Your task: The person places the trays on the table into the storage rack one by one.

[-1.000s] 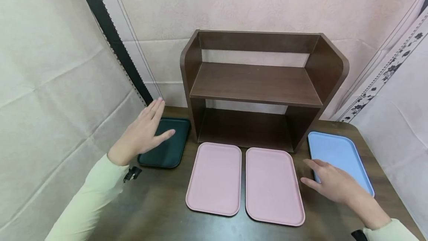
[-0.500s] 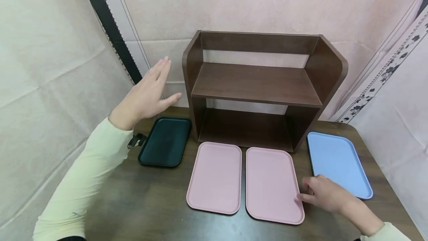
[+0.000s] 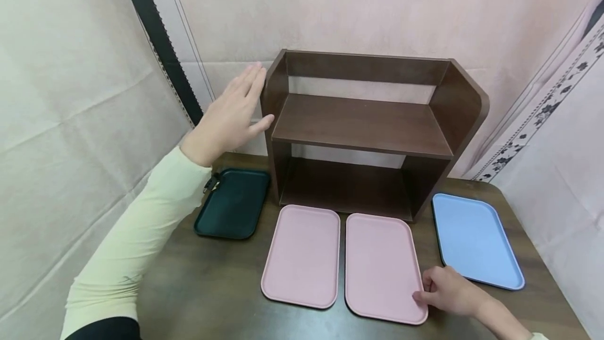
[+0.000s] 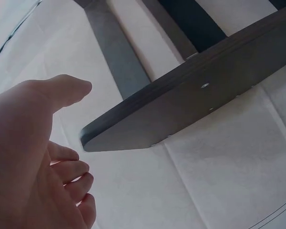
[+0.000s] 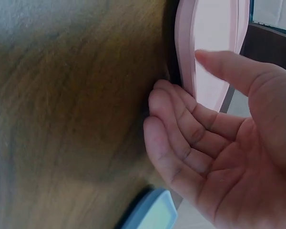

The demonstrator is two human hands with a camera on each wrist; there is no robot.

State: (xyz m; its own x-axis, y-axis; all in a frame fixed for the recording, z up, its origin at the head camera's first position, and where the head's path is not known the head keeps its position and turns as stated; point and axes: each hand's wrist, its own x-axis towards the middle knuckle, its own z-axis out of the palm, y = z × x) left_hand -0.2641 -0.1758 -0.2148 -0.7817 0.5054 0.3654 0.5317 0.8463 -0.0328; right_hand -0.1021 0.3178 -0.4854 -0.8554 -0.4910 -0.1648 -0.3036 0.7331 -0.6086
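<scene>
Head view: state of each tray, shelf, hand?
Shelf: upright.
Green tray: flat, face up.
Left pink tray: flat, face up.
Right pink tray: face up.
Blue tray: flat, face up.
Left hand: raised beside shelf, holding nothing.
Right hand: at right pink tray's edge, thumb over rim.

No text, label, brand, number or sign can be read in any of the three views. In the head view, the left sleeve point(image 3: 158, 224) bears a small dark mark point(image 3: 130, 279) on the forearm, too small to make out as letters or a logo. The pale band point(image 3: 547, 110) at the right carries dark flowers and rows of tiny marks, none legible as writing
</scene>
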